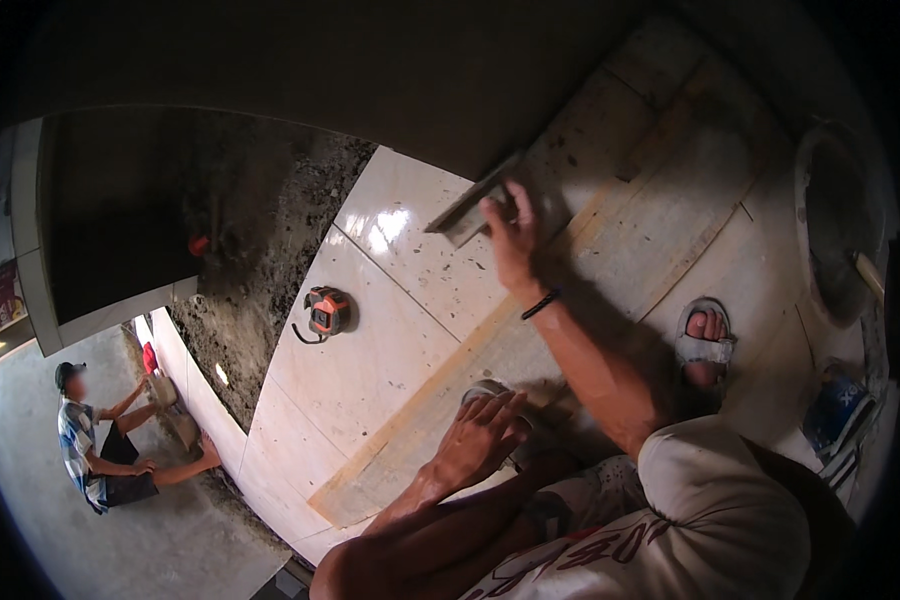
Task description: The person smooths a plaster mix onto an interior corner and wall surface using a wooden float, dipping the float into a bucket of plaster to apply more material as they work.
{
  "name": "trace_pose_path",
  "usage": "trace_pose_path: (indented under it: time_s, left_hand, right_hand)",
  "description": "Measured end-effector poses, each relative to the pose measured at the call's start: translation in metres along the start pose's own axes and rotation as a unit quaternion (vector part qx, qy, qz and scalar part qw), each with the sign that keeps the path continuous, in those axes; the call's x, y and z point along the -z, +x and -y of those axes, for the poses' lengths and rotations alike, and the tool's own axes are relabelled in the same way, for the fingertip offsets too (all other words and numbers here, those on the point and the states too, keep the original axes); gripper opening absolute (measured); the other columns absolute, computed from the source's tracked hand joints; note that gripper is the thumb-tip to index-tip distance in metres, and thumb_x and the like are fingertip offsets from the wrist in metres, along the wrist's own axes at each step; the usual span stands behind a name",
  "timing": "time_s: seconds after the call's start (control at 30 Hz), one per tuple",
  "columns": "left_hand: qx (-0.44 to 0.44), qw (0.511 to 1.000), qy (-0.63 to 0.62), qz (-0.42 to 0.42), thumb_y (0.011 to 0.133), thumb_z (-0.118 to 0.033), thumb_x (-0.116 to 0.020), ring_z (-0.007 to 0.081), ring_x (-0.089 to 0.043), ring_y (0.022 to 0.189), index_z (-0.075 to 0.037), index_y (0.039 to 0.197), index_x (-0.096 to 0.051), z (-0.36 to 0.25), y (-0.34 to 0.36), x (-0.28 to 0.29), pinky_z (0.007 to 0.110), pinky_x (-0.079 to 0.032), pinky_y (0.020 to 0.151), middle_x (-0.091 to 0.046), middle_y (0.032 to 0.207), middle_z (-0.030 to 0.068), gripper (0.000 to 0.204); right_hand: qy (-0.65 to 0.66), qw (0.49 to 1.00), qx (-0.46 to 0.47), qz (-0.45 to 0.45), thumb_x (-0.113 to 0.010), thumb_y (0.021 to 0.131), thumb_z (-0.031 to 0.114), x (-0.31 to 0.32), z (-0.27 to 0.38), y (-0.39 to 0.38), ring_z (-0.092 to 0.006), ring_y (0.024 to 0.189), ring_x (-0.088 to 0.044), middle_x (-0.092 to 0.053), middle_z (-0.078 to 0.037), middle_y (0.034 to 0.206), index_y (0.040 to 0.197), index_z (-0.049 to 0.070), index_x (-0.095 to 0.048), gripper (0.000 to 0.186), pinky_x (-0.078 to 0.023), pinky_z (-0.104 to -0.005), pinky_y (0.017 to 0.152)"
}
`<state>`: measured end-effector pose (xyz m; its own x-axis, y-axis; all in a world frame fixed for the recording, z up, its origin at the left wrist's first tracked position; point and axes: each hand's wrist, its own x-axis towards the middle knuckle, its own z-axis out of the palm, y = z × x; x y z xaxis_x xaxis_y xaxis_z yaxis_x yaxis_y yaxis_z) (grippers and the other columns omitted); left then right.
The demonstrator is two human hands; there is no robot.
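My right hand (pixel 515 235), with a dark band on its wrist, is closed around a flat, long-bladed trowel (pixel 460 215). The trowel meets the pale, speckled floor tiles (pixel 395 225) near the foot of a dark wall. Its handle is mostly hidden by my fingers. Close to my body, my left hand (pixel 475 440) lies palm down with fingers stretched, above my left foot. Nothing shows in it. An orange and black tape measure (pixel 325 312) sits on the tiles beyond that hand.
A long board (pixel 560 260) crosses the tiles under me. At the right stand a mortar-stained bucket (pixel 802 215) with a stick-like handle (pixel 870 275) and a blue bag (pixel 838 410). Rough, bare ground (pixel 260 250) borders the tiles. Another person (pixel 90 440) sits at the far left.
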<state>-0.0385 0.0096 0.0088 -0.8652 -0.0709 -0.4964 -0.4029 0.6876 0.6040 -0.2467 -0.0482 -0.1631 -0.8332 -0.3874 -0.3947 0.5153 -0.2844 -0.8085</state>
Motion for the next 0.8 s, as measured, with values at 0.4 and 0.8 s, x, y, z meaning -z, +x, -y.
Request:
trace_pose_path:
  time_s: [0.4, 0.8]
  left_hand:
    - [0.003, 1.000, 0.012, 0.011, 0.089, -0.027, -0.064, 0.0357, -0.051, 0.120, -0.006, 0.140, -0.043, 0.006, 0.003, 0.003, 0.045, -0.038, 0.104, -0.054, 0.133, 0.0176, 0.059]
    - [-0.005, 1.000, -0.001, 0.018, 0.088, -0.024, -0.065, 0.0362, -0.051, 0.120, -0.006, 0.141, -0.042, 0.002, 0.007, 0.008, 0.045, -0.038, 0.104, -0.052, 0.133, 0.0183, 0.061]
  right_hand:
    - [-0.031, 0.997, -0.036, 0.053, -0.065, 0.088, 0.022, 0.015, 0.027, -0.043, -0.0060, 0.081, -0.047, -0.054, 0.002, 0.091, 0.130, -0.004, -0.051, 0.052, -0.043, -0.0230, 0.070]
    - [-0.105, 0.976, -0.114, 0.151, -0.064, 0.087, 0.019, 0.005, 0.015, -0.058, -0.0102, 0.088, -0.053, -0.060, -0.005, 0.097, 0.131, -0.007, -0.050, 0.053, -0.047, -0.0263, 0.078]
